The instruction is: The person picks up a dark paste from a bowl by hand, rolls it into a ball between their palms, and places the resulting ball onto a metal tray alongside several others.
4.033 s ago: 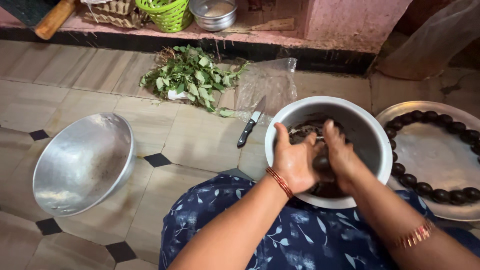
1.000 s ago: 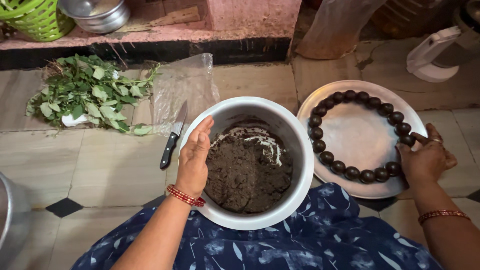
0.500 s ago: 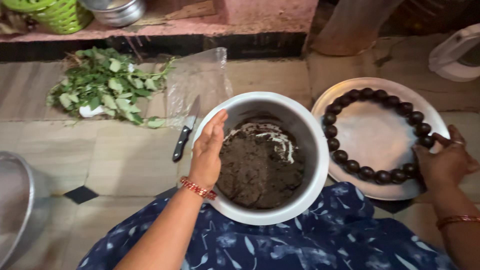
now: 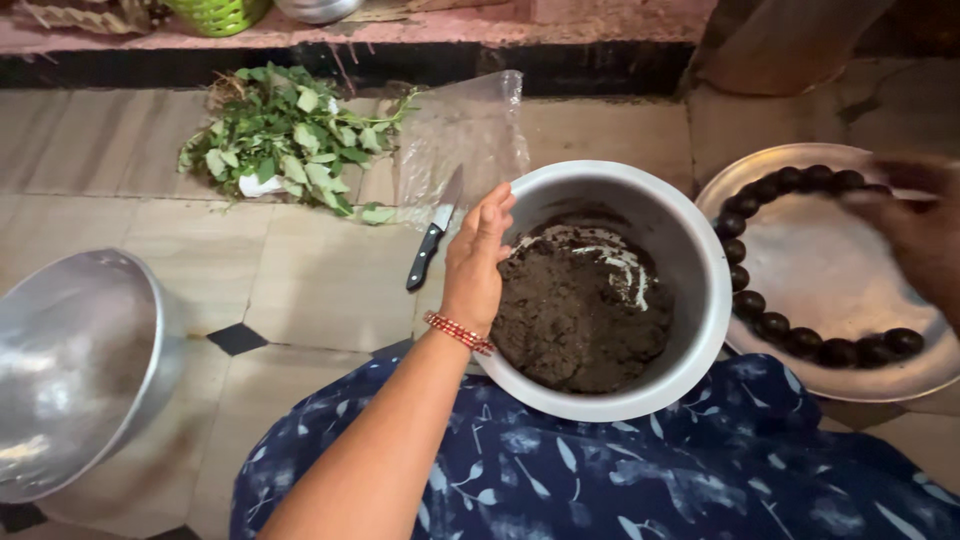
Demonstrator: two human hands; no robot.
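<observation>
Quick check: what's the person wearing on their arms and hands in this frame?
The left hand is bare, forearm unsleeved, with a red beaded bangle at the wrist. The right hand is motion-blurred at the frame edge; nothing worn on it can be made out.

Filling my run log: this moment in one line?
left hand: on pot rim | right hand: blurred, over plate | dark mix in pot

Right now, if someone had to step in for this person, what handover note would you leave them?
Left hand: open, resting on the rim of the white bowl, steadying it.
Right hand: blurred over the round steel tray; I cannot tell if it holds anything.
Done: dark balls sit in a ring along the tray's edge.
Left: dark mixture remains in the bowl, so more shaping probably follows.
Nearby: knife, leaves, empty steel bowl on the floor.
</observation>
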